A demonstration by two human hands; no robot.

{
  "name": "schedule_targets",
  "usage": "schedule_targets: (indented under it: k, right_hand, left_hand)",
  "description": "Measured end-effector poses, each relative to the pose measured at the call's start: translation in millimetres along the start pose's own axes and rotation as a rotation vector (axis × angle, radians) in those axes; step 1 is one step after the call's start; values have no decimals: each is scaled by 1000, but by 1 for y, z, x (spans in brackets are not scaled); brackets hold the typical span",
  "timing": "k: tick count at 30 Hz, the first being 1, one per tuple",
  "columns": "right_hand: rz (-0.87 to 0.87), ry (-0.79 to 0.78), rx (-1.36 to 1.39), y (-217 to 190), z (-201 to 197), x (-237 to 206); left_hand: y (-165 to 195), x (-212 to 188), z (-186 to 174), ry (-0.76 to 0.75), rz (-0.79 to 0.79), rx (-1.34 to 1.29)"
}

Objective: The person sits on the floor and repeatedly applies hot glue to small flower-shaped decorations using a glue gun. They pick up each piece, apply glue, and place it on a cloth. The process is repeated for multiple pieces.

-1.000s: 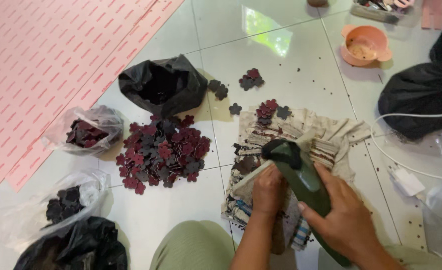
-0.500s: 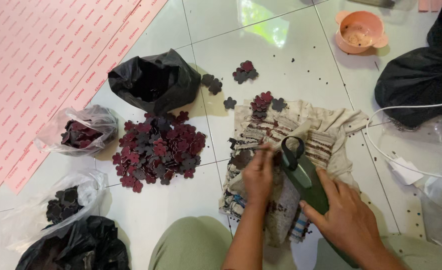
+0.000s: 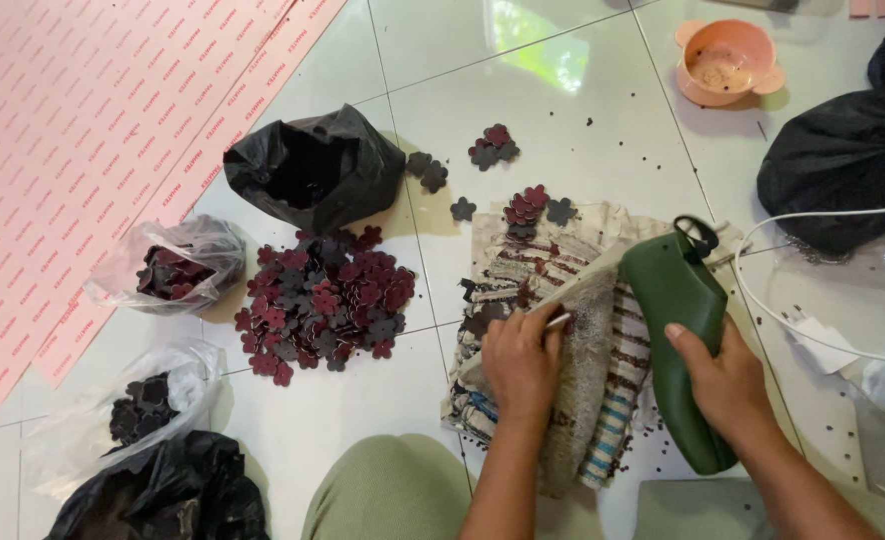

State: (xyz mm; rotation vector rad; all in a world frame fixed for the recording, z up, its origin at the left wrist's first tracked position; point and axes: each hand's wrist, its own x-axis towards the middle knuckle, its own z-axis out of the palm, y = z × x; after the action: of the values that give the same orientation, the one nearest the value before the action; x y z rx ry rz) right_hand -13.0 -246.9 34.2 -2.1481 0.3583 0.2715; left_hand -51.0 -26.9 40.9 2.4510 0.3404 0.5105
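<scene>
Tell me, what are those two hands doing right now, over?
Left hand pressing a thin tool onto the striped cloth. Right hand gripping the green shoe form. Flower cutouts piled alongside, nothing blocking.

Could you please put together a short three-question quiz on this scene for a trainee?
1. True or false: the right hand grips the green tool.
2. Which lies nearest the left hand: A) pink bowl, B) striped cloth, C) black bag?
3. What colour is the big pile of flower-shaped pieces on the tiled floor?

Key:
1. True; the fingers wrap its side.
2. B; the hand rests on the cloth, pinching a thin stick-like thing.
3. Dark red, with some darker pieces mixed in.
</scene>
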Motion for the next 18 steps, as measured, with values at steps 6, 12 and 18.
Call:
schedule_targets:
  k: [6,12,18]
  right_hand:
    - [35,-17,-64,1,8,13]
    - [118,-53,-32,3,12,23]
    - [141,-69,-51,3,17,30]
  left_hand:
    - [-10,2,-6,70,-257,-106]
    - [-64,45,-47,368,-603,-10]
    - [-52,105,4,-38,-692,-41]
